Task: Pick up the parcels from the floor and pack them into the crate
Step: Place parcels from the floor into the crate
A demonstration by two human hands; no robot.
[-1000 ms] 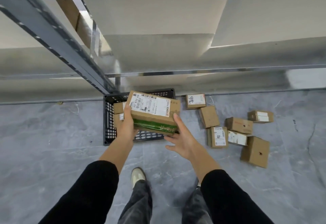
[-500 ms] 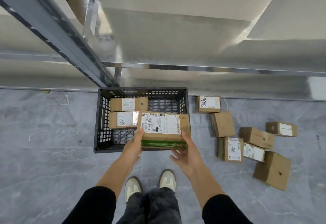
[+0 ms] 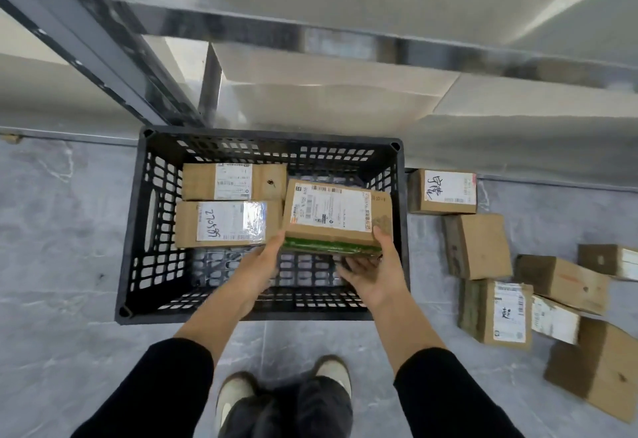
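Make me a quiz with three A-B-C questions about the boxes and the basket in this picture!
1. On which side of the black plastic crate do the loose brown cardboard parcels lie on the grey floor? A) left B) right C) both sides
2. What colour is the band on the held labelled cardboard parcel? A) red B) blue C) green
3. How is that parcel held? A) by both hands B) by one hand alone C) by nobody
Answers: B, they lie past the crate's right wall; C, a green strip runs along its near side; A, the left hand and right hand both grip it.
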